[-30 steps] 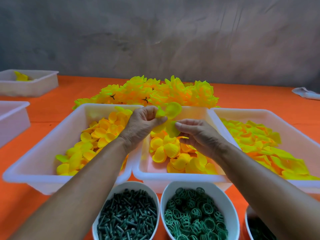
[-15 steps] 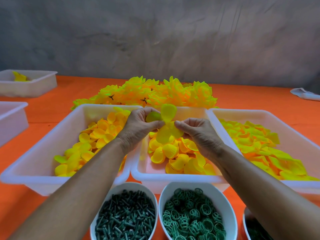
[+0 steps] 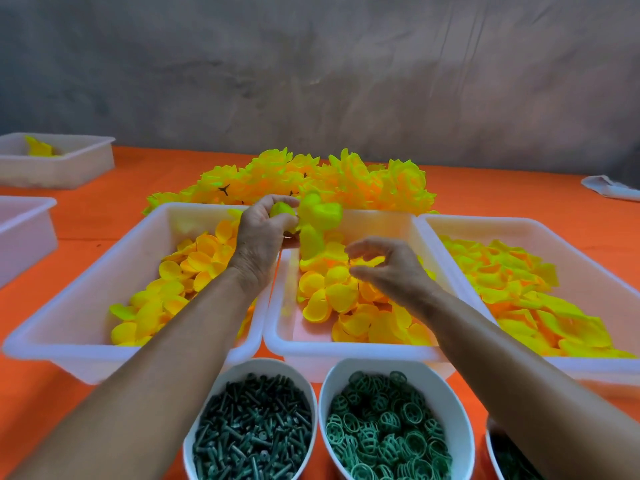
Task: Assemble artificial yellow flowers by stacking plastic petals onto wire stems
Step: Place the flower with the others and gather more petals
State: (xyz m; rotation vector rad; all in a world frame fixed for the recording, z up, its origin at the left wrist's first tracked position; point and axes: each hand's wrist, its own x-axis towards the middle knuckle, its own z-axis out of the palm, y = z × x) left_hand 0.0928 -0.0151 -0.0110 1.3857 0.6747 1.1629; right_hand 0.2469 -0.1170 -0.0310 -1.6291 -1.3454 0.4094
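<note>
A crumpled white cloth (image 3: 611,188) is lying on the orange table (image 3: 104,216), far right of the hands, before a grey wall (image 3: 311,64).

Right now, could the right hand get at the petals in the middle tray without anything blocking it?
Probably yes. The right hand hovers just above the petals in the open middle tray, fingers loosely curled and holding nothing. The left hand grips the part-built flower off to the far side.
</note>
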